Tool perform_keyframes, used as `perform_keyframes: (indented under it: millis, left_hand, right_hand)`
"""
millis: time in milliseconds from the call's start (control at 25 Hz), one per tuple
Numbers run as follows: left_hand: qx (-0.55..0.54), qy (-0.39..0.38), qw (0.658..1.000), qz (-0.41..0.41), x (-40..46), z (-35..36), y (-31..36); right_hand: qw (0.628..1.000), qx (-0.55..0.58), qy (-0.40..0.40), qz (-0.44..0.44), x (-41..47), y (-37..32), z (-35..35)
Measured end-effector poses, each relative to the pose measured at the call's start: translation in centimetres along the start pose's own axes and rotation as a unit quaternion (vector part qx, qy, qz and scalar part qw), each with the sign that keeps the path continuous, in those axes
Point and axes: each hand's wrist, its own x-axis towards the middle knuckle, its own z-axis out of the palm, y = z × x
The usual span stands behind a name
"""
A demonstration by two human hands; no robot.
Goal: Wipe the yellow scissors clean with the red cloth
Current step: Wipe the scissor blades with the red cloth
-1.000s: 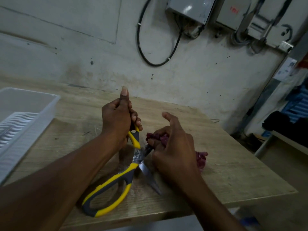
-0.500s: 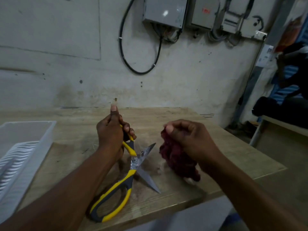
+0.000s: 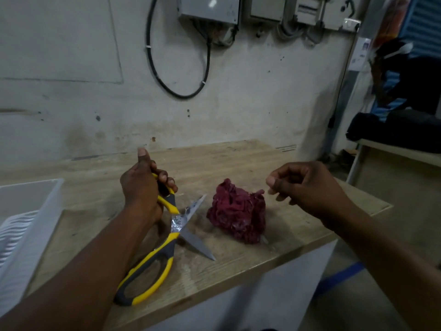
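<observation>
A white slatted plastic tray (image 3: 28, 223) sits well left of my fingers on the pale wooden table (image 3: 238, 163). My left hand (image 3: 143, 189) grips the upper handle of the yellow-and-grey steel scissors (image 3: 171, 225), blades spread wide. The crumpled red cloth (image 3: 238, 211) lies on the table just right of the blades. My right hand (image 3: 307, 187) hovers beside it, fingers loosely curled, holding nothing.

We see a dim, flat-lit room with soft light falling from above. Faint shadows sit under the scissors (image 3: 176, 225) and cloth (image 3: 238, 216) on the surface (image 3: 238, 163). Glare glints off the blades. The edges bend with wide-angle distortion, and the far right is murky and soft.
</observation>
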Motion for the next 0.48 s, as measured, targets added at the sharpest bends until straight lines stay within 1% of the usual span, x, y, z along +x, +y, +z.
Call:
perform_keyframes:
  millis: [80, 160, 240, 360, 480]
  left_hand:
    - [0.001, -0.002, 1.000, -0.004, 0.2, 0.0, -0.1]
    - [0.004, -0.001, 1.000, -0.009, 0.2, 0.0, -0.1]
    - [0.005, -0.002, 1.000, -0.011, 0.0, 0.1, -0.1]
    - [0.014, 0.002, 1.000, -0.012, 0.1, 0.0, -0.3]
    - [0.012, -0.001, 1.000, -0.020, 0.1, -0.2, -0.3]
  right_hand:
    - [0.994, -0.093, -0.033, 0.035, 0.2, 1.1, -0.1]
    - [0.975, -0.174, -0.095, 0.097, 0.4, 2.0, 0.4]
    - [0.968, -0.171, -0.120, 0.140, 0.4, 2.3, 1.2]
    - [0.972, -0.150, -0.118, 0.140, 0.8, 2.2, 2.4]
    - [0.973, -0.092, -0.135, 0.160, 1.3, 1.8, 3.2]
